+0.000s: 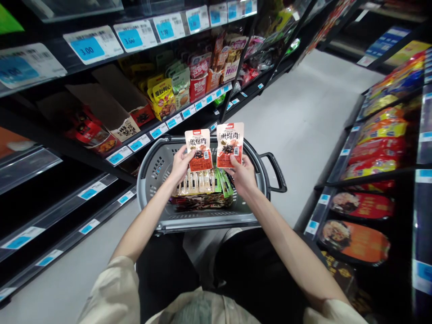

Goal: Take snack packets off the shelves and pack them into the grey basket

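My left hand (182, 163) grips a white and red snack packet (198, 150) by its lower left side, thumb on the front. In my right hand (243, 173) is a second packet (230, 146) of the same kind, pinched at its lower right corner. Both packets are upright, side by side with a small gap, their printed fronts facing me. Below them stands a grey shopping basket (164, 223) with a black handle (278, 173). Inside it, beige packets (195, 183) and green packets (224, 182) are lined up in a row, over darker packets at the near side.
Shelves with price tags (135, 36) run along my left. They hold yellow packets (163, 99), pink packets (199, 76) and an opened display box (126, 128). On my right, a low shelf carries red and yellow bags (374, 150) and oval tubs (354, 240). Grey floor (303, 103) stretches between.
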The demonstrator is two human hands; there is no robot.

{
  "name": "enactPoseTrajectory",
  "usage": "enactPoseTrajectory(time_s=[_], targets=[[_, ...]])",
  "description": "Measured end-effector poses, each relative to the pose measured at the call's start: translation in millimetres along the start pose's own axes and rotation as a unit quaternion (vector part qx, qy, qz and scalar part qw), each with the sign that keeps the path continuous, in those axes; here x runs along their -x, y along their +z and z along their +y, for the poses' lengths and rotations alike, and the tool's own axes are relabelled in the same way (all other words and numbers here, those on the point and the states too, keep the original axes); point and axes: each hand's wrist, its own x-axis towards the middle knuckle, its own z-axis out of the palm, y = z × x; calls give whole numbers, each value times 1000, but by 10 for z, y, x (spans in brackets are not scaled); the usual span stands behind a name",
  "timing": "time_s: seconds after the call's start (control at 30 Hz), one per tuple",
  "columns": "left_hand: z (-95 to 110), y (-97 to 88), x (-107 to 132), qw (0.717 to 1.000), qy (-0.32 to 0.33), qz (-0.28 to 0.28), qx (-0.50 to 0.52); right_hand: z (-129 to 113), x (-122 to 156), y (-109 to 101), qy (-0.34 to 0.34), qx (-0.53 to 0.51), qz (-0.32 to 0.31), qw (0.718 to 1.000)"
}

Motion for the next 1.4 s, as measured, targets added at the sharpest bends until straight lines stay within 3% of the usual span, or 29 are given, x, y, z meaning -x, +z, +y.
enactPoseTrajectory(time_s=[0.77, 0.97, 1.1, 1.2, 1.4], targets=[[3, 12, 43, 1000, -11, -3, -5, 27, -15, 32, 28, 4, -2, 1000], [-41, -56, 22, 997, -41, 65, 25, 46, -44, 25, 29, 4, 37, 999], [104, -100, 55, 989, -117, -10, 93, 87, -55, 41, 55, -8, 17, 998], [229, -82, 103, 985, -121, -57, 109, 118, -66, 56, 48, 2, 11, 999], [318, -24, 153, 983, -121, -35, 132, 88, -89, 91, 58, 14, -10, 998]])
